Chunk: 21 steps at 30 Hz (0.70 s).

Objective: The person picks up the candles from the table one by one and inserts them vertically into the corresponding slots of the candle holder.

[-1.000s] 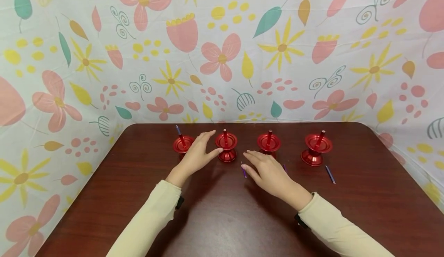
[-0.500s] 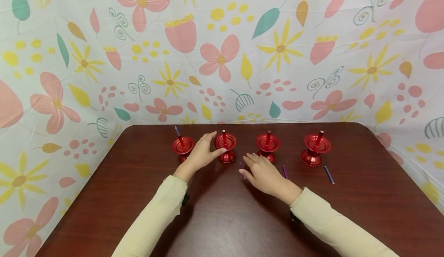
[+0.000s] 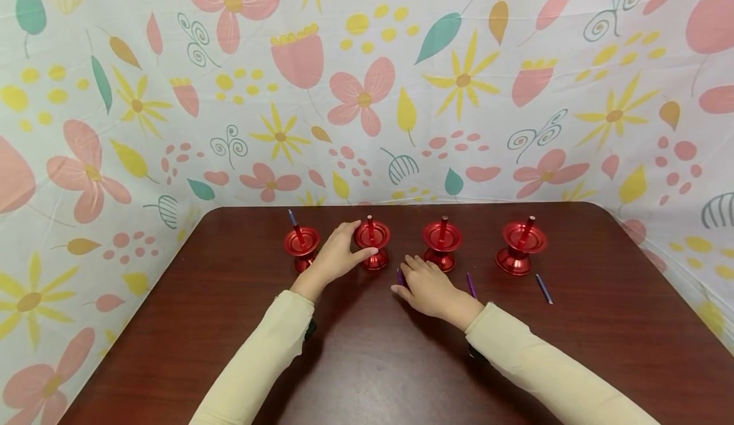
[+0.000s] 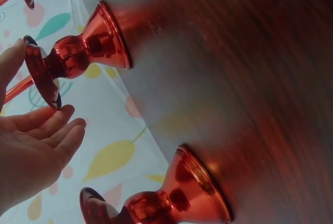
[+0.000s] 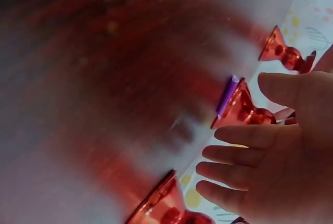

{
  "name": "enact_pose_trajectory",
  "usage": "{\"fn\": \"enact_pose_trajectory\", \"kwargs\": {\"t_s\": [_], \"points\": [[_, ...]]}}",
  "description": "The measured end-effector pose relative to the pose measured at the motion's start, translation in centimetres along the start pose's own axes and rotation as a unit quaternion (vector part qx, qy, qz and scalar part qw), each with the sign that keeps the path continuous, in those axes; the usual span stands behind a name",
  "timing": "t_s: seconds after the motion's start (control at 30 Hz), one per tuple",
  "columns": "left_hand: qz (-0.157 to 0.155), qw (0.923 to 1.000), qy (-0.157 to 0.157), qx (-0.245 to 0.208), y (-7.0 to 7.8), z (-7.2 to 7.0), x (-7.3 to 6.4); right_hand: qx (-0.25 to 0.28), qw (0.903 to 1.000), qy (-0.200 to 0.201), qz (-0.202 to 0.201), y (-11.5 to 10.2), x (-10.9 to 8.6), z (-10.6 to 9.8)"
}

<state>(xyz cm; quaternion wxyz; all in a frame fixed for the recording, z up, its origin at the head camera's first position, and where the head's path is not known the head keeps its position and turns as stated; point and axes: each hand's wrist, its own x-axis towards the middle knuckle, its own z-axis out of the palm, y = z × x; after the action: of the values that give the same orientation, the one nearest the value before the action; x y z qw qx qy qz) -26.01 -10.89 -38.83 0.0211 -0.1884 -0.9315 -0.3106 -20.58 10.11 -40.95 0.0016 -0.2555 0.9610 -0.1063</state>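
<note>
Four red metal candle holders, each a dish on a flared foot with an upright tube, stand in a row. My left hand (image 3: 334, 256) grips the dish rim of the second candle holder (image 3: 375, 260), thumb on one side and fingers on the other, also seen in the left wrist view. My right hand (image 3: 431, 288) hovers with spread fingers over a thin purple candle (image 3: 400, 276), in front of the third candle holder (image 3: 441, 237). In the right wrist view that purple candle (image 5: 228, 96) lies on the table between thumb and fingers, apparently untouched.
The leftmost candle holder (image 3: 301, 240) bears a blue candle (image 3: 292, 218) in its tube. Another purple candle (image 3: 471, 285) and a blue candle (image 3: 543, 289) lie on the brown table (image 3: 367, 374), near the rightmost candle holder (image 3: 514, 259). A floral cloth (image 3: 367, 170) hangs behind.
My right hand has moved slightly left and down toward the purple candle. My left hand has shifted slightly right, its thumb and fingers coming to the second candle holder's rim.
</note>
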Motion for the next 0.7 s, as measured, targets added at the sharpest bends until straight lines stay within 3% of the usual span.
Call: {"fn": "enact_pose_trajectory", "kwargs": {"t_s": [0.23, 0.43, 0.7], "points": [[-0.005, 1.0, -0.002, 0.006, 0.08, 0.09, 0.16, -0.01, 0.9997, -0.021, 0.01, -0.14, 0.3, 0.2], [-0.008, 0.9999, 0.002, 0.009, 0.24, 0.04, 0.23, -0.035, 0.9992, 0.012, -0.017, -0.3, 0.32, 0.32], [-0.009, 0.9999, 0.005, 0.01, 0.27, 0.07, 0.11, -0.009, 0.9979, 0.055, -0.032, -0.45, 0.06, 0.37]]}}
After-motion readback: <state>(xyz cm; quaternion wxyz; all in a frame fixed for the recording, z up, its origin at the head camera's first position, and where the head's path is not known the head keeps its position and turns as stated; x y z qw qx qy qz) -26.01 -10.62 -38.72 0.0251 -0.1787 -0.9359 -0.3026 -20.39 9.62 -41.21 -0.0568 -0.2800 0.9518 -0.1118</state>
